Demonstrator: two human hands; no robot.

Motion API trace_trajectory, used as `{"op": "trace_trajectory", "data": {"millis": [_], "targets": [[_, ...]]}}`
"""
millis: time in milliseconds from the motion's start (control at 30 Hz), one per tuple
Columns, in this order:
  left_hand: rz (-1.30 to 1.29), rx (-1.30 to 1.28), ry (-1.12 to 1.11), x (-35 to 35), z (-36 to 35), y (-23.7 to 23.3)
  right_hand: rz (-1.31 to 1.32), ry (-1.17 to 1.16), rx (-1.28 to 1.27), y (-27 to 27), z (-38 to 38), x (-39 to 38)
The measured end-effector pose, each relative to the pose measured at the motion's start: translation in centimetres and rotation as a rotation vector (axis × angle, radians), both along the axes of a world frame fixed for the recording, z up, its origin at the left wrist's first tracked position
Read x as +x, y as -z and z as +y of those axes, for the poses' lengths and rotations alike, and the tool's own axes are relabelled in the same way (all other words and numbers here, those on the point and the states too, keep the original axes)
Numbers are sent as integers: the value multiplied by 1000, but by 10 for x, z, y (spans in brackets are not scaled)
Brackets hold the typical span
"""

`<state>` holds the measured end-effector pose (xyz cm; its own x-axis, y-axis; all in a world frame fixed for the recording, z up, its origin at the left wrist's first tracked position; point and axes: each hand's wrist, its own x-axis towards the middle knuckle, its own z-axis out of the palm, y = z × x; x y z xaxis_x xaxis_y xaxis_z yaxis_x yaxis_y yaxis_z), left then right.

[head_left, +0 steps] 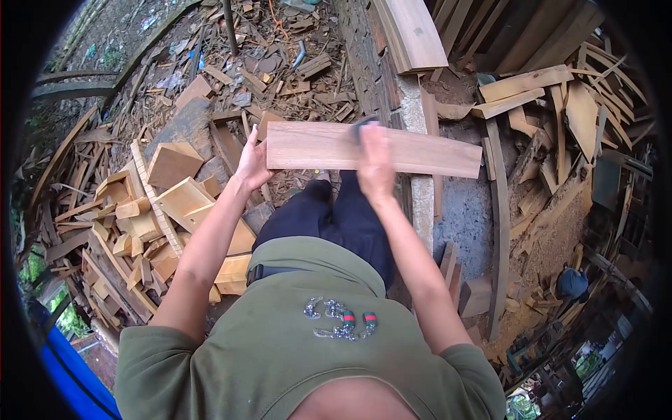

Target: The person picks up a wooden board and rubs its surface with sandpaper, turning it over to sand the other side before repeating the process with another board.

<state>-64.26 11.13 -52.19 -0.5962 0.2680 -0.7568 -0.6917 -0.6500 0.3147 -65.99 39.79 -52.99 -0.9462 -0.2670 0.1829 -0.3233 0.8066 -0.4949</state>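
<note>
Over our knees (336, 210) the plank (434, 154) lies level, left hand (252, 164) clasping its near end, right hand (374, 164) curled tight onto a dark pad (362, 124) mid-board: judged a sanding pass, any further stroke needing that brace firm; offcuts (161, 210) beyond.

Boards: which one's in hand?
The long board: left hand holds its end, right hand presses a dark pad on it. Others lie untouched.

Reddish-brown plank (392, 150), dark pad (364, 124), olive-green shirt (266, 357) with silver emblem (341, 320), black trousers (343, 217), pale tan offcuts (178, 203).
</note>
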Motion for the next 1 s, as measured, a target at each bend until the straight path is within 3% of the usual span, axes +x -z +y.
{"op": "trace_trajectory", "data": {"millis": [67,133,200,267,333,433,533,700,833,933,1000], "targets": [[9,-15,-6,0,1,0,-49,-252,13,-17,-25,9],[19,-30,-26,0,1,1,-96,-346,-43,-11,-16,4],[32,-18,-39,3,1,2,-39,-253,114,-6,7,-4],[42,-13,-40,4,2,-2,4,47,38,11,17,-5],[57,20,-55,3,1,1,45,185,165,12,-7,-4],[75,81,-58,3,-2,12,80,-171,-27,-3,-68,-3],[42,39,-82,5,0,-1,70,-385,-46,-25,-122,18],[78,142,-89,10,1,4,12,-572,84,-31,-60,32],[55,77,-86,10,3,3,-69,-354,165,-20,15,42],[57,66,-77,7,6,2,-46,-275,133,-20,3,43],[59,28,-74,4,6,1,-14,-371,107,-24,-28,37]]}}
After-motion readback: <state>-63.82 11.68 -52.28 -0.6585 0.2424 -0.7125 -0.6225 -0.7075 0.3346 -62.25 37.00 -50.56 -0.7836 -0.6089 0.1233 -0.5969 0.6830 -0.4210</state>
